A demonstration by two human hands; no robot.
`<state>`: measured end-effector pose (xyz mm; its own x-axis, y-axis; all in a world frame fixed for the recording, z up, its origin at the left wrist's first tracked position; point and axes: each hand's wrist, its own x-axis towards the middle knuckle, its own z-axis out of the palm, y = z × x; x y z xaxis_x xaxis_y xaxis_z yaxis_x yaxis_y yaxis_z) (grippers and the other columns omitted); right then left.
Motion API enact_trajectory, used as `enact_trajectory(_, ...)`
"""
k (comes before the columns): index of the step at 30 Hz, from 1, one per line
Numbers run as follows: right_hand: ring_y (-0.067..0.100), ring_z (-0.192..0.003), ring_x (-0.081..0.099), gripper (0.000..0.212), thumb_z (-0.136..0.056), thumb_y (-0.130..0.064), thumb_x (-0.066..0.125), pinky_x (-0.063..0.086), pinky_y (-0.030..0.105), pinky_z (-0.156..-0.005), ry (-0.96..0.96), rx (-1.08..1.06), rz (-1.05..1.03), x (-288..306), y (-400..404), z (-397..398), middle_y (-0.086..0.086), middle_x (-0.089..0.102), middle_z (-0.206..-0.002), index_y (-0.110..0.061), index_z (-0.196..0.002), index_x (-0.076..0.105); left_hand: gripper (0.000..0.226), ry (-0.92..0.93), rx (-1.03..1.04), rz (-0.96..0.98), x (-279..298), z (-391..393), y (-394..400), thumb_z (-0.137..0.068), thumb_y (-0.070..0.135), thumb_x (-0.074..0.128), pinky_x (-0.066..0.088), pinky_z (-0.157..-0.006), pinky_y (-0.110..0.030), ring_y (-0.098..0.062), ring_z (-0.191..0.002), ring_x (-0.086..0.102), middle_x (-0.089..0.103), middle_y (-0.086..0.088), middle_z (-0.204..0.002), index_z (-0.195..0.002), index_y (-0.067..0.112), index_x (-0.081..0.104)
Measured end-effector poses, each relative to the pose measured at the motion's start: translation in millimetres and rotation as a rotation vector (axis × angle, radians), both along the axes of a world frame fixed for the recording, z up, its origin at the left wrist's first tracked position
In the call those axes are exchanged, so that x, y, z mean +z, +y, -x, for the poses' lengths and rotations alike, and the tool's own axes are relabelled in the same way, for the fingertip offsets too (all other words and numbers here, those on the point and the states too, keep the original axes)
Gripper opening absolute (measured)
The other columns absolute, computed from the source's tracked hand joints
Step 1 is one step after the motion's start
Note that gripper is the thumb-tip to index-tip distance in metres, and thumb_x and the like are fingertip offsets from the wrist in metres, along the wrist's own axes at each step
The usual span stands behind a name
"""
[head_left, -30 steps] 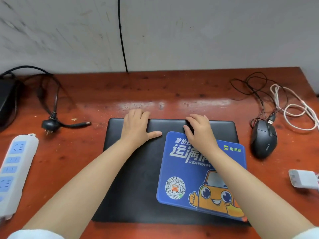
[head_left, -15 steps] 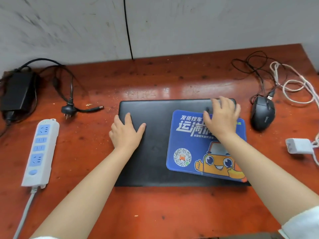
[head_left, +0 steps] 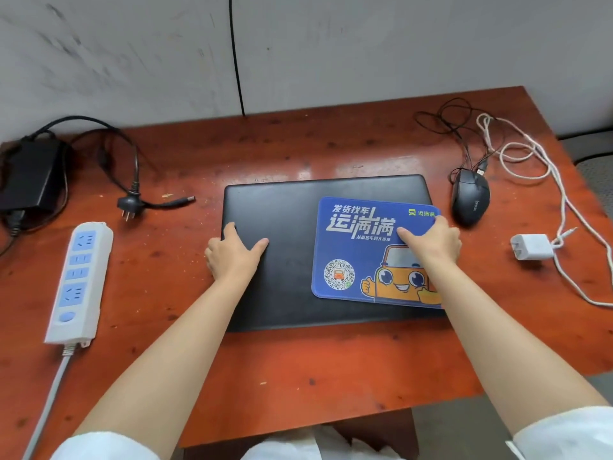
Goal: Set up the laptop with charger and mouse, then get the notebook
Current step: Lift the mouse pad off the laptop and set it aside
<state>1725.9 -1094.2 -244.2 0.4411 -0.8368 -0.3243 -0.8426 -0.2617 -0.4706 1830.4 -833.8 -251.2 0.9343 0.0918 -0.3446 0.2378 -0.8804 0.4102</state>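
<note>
While the closed laptop [head_left: 298, 254] lies flat in the middle of the red surface [head_left: 298, 366], we see both hands on it. Our left hand [head_left: 232, 257] rests at its left edge, thumb spread across the lid; its fingers bend over the edge, and we cannot tell whether the grip closes under it. Our right hand [head_left: 431, 244] sits at the right edge of the blue mouse pad [head_left: 361, 250], which lies on the lid's right half; the thumb presses on top and the fingers curl past the pad's edge, pinching it. The mouse [head_left: 471, 200] stands just beside the laptop's far right corner, its cable looped behind. The charger [head_left: 26, 177] lies at the far left, its plug [head_left: 129, 205] loose near the power strip [head_left: 79, 280]. Another white adapter [head_left: 530, 247] and cable [head_left: 537, 167] lie at the right.
</note>
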Motion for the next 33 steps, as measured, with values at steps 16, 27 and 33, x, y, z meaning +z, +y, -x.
enact_trajectory(16,0.042,-0.121,0.04,0.066,-0.078,-0.038,0.066,0.035,0.046,-0.103,-0.012,0.063,0.003,-0.9,-4.3,-5.9,0.026,0.043,-0.128,-0.006,-0.129,0.04,0.071,-0.031,0.025,0.014,-0.7,0.9,2.2,-0.079,0.042,0.065,0.032,-0.104,-0.046,-0.042,-0.123,0.038,0.046,-0.025,-0.13,-0.135,0.01,0.035)
enact_trajectory(27,0.035,-0.139,0.016,0.061,-0.086,-0.029,0.057,0.017,0.049,-0.112,0.005,0.286,0.195,-6.6,15.5,31.5,0.022,0.021,-0.15,-0.01,-0.138,0.032,0.052,-0.243,-0.325,-0.006,1.5,29.4,-24.9,-0.088,0.021,0.057,0.016,-0.114,-0.044,-0.034,-0.14,0.016,0.026,-0.022,-0.149,-0.133,0.001,0.039)
enact_trajectory(33,0.035,-0.124,0.042,0.048,-0.084,-0.02,0.06,0.037,0.045,-0.101,-0.023,0.22,0.134,-3.6,5.0,62.1,0.017,0.05,-0.133,-0.006,-0.127,0.047,0.048,-0.097,-0.458,0.093,7.6,73.8,-70.5,-0.09,0.029,0.053,0.038,-0.095,-0.034,-0.027,-0.116,0.044,0.051,-0.012,-0.126,-0.131,0.009,0.038)
